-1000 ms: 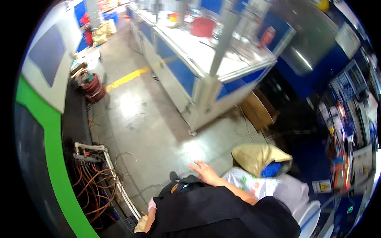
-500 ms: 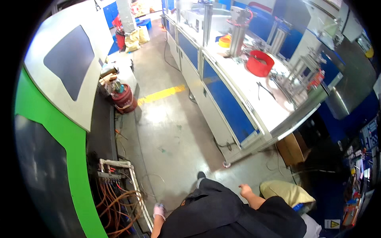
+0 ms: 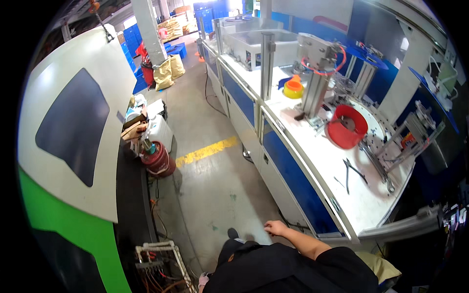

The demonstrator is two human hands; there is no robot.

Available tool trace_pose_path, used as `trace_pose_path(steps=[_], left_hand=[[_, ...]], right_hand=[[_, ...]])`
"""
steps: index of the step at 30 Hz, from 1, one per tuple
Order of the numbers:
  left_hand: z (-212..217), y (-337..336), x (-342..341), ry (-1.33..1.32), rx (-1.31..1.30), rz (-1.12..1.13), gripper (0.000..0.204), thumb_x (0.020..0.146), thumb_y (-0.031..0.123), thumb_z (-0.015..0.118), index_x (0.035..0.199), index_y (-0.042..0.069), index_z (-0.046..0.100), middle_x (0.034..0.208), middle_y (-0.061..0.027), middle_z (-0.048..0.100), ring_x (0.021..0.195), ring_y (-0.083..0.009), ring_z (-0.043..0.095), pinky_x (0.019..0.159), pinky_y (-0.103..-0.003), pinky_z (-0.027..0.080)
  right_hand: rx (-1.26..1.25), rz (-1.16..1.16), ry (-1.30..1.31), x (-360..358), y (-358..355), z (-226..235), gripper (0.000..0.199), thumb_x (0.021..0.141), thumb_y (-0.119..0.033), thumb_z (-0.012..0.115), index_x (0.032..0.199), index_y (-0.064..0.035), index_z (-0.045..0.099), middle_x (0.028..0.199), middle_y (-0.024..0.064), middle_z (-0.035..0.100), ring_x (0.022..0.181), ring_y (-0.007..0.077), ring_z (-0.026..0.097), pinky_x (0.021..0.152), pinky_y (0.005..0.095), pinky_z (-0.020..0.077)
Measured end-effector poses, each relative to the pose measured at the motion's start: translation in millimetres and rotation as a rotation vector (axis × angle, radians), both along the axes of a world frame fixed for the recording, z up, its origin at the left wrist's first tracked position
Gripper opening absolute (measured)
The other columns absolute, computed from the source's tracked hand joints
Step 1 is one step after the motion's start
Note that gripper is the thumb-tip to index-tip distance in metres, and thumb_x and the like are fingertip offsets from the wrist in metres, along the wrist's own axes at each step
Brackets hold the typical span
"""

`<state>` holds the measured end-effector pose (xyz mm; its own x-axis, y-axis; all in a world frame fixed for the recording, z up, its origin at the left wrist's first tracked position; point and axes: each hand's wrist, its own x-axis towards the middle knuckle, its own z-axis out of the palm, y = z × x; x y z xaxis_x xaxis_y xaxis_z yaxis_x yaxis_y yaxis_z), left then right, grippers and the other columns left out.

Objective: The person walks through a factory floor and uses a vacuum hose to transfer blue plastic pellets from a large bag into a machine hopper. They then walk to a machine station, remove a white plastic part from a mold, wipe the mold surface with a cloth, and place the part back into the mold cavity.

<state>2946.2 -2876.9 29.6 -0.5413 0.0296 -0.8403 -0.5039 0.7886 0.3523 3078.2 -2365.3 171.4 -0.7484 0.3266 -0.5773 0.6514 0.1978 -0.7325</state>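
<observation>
My right hand is bare and hangs in front of my body on the right, over the floor beside the machine bench. Its fingers are loosely curled in, and nothing shows in them. Only a small part of my left hand is visible, in a pale glove, low beside my dark clothing. My body hides its fingers. The white pipe frame with hoses is nearest to it. On the white bench top lie pliers, next to a red round bowl.
A green and white machine lines the left side. Beyond it stand a red bucket and a white box. A yellow floor stripe crosses the aisle. Yellowish sacks stand by a pillar. Another sack lies at lower right.
The view has shifted, bringing more of the bench top into sight. My right hand has come inward and forward, toward the bench side. My left hand has dropped mostly out of sight.
</observation>
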Motion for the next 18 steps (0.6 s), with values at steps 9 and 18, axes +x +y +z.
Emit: trace_pose_path(steps=[9,18], left_hand=[[124.9,227.9,-281.3,0.048,0.699,0.214,0.035,0.084,0.025,0.064,0.107,0.001,0.058,0.099,-0.0161,0.064,0.089,-0.0301,0.063,0.078,-0.043,0.052],[321.6,582.5,-436.5,-0.494,1.323,-0.108,0.055,0.092,0.034,0.054,0.133,-0.001,0.04,0.136,-0.0153,0.045,0.124,-0.0283,0.046,0.104,-0.039,0.038]], right_hand=[[0.048,0.233,0.091,-247.9,67.1,51.1,0.042,0.09,-0.039,0.058,0.118,-0.0088,0.058,0.091,0.0095,0.069,0.074,0.0173,0.067,0.071,0.0319,0.0507],[-0.272,-0.7,0.81,-477.3,156.5,142.4,0.032,0.099,-0.033,0.045,0.115,-0.0076,0.057,0.087,-0.0018,0.056,0.084,0.0101,0.052,0.076,0.0264,0.0451]])
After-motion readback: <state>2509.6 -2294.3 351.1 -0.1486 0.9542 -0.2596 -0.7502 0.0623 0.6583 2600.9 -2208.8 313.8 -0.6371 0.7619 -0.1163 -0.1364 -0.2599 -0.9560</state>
